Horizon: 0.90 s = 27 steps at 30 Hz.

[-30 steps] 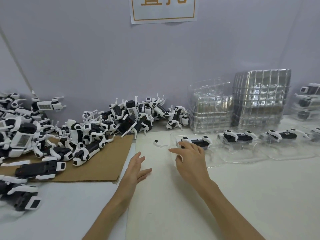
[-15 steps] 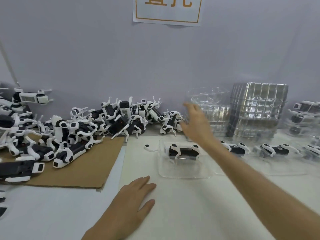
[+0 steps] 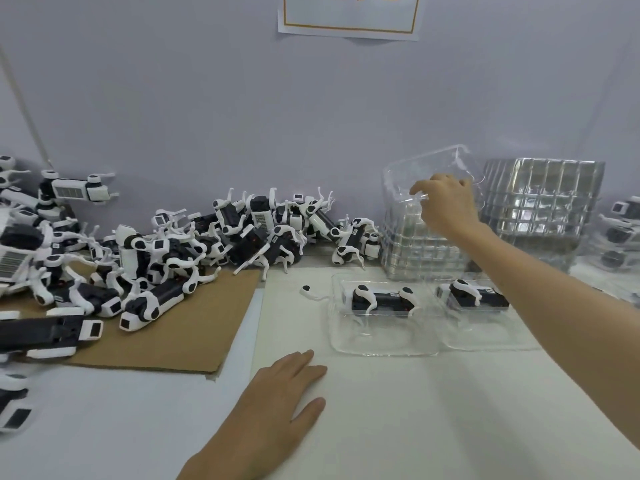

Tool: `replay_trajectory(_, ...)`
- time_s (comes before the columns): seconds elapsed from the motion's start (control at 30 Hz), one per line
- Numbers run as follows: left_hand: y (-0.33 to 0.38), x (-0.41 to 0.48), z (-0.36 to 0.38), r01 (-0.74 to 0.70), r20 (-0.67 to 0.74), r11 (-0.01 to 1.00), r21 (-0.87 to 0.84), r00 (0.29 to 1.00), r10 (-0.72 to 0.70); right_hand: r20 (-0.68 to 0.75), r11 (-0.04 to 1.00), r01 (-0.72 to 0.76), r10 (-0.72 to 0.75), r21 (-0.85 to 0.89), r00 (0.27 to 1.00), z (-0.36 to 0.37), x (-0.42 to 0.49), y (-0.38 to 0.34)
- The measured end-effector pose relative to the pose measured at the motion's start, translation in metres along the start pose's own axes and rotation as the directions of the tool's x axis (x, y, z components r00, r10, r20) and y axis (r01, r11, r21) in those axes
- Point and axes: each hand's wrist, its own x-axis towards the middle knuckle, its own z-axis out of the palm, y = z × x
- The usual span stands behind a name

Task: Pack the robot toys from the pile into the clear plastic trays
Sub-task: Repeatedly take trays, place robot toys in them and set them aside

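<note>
Two filled trays [image 3: 381,351] sit right of centre (more, blurred, far right); a large pile of robot toys [image 3: 166,258] waits at left. The right hand [image 3: 445,206] grips an empty tray [image 3: 401,178] above the far stack [image 3: 412,251]; the left hand [image 3: 273,407] lies flat on the tabletop [image 3: 415,410].

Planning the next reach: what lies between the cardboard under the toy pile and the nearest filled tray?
Head view: one loose white toy part with a black tip, on the table by the tray rim; otherwise bare.

left hand [image 3: 277,403]: bare | left forearm [image 3: 207,467]: uncovered | right hand [image 3: 445,206]: bare | right forearm [image 3: 554,299]: uncovered to frame edge
</note>
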Motion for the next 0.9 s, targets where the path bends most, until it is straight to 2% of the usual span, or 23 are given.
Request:
replay_trajectory(0.13,0.002,-0.003,-0.003,0.008,0.016,0.999,-0.046,1.000,-0.008,-0.192,0.984,0.159,-0.142,0.077,0.971,-0.027,-0.018,-0.019)
replay_trajectory(0.2,0.003,-0.003,-0.007,0.030,0.024,0.987,-0.155,0.999,-0.027,-0.288,0.959,0.235,-0.183,0.156,0.940,-0.040,-0.033,-0.039)
replay_trajectory(0.23,0.003,-0.004,-0.010,0.060,0.029,0.962,-0.267,0.998,-0.055,-0.325,0.941,0.262,-0.185,0.214,0.927,-0.046,-0.044,-0.049)
replay_trajectory(0.27,0.005,-0.002,-0.015,0.103,0.037,0.903,-0.418,0.995,-0.096,-0.362,0.919,0.289,-0.182,0.269,0.914,-0.051,-0.057,-0.058)
replay_trajectory(0.33,0.008,0.001,-0.028,0.180,0.057,0.666,-0.724,0.978,-0.203,-0.441,0.874,0.353,-0.185,0.335,0.878,-0.057,-0.089,-0.073)
replay_trajectory(0.37,0.008,0.003,-0.033,0.195,0.054,0.552,-0.811,0.964,-0.260,-0.479,0.856,0.380,-0.185,0.350,0.858,-0.057,-0.109,-0.080)
replay_trajectory(0.43,0.008,0.005,-0.042,0.188,0.043,0.400,-0.897,0.938,-0.343,-0.531,0.822,0.429,-0.190,0.375,0.826,-0.051,-0.152,-0.095)
replay_trajectory(0.53,0.006,-0.001,-0.048,0.064,-0.003,0.181,-0.981,0.938,-0.346,-0.522,0.769,0.485,-0.234,0.417,0.820,-0.035,-0.206,-0.120)
replay_trajectory(0.57,0.004,-0.004,-0.050,0.021,-0.029,0.140,-0.990,0.939,-0.341,-0.505,0.753,0.494,-0.251,0.434,0.826,-0.031,-0.218,-0.127)
replay_trajectory(0.6,0.004,-0.005,-0.052,-0.012,-0.059,0.141,-0.990,0.941,-0.334,-0.491,0.739,0.506,-0.272,0.445,0.828,-0.027,-0.226,-0.133)
replay_trajectory(0.67,0.004,-0.007,-0.056,-0.043,-0.109,0.209,-0.977,0.943,-0.315,-0.473,0.719,0.546,-0.337,0.429,0.814,-0.022,-0.236,-0.139)
replay_trajectory(0.77,0.008,-0.004,-0.053,-0.070,-0.178,0.292,-0.954,0.915,-0.362,-0.441,0.698,0.586,-0.411,0.411,0.798,-0.018,-0.247,-0.142)
replay_trajectory(0.9,0.009,-0.004,-0.047,-0.088,-0.193,0.256,-0.963,0.884,-0.425,-0.387,0.704,0.556,-0.410,0.442,0.826,-0.018,-0.249,-0.143)
